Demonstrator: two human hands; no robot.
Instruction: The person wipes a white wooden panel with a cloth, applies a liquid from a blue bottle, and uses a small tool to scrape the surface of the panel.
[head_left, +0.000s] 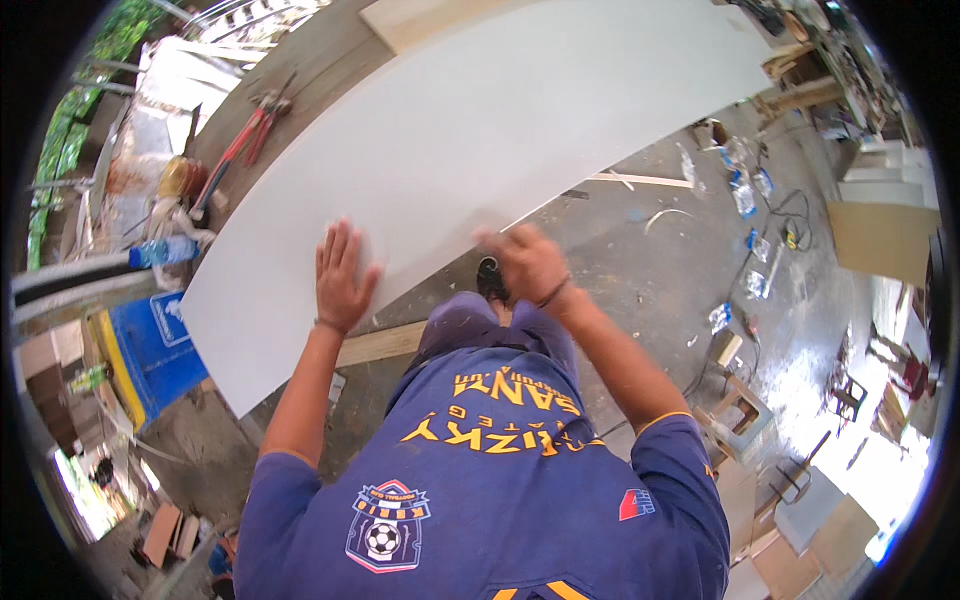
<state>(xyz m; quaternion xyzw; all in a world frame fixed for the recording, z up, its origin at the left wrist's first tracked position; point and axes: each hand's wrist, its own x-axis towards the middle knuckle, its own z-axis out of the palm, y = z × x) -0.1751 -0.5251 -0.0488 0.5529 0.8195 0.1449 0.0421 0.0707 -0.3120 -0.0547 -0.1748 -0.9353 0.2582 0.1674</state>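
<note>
A long white panel stretches from the lower left to the upper right in front of me. On its surface near the close edge lies my left hand, palm down with the fingers stretched out, holding nothing. My right hand is at the panel's near edge, further right, its fingers pointing left. Motion smears those fingertips, so I cannot make out whether they hold anything or press on the edge.
Bolt cutters with red handles lie beyond the panel's far left side. A blue bin stands by its left end, near a plastic bottle. Plastic wrappers and a cable litter the floor at right.
</note>
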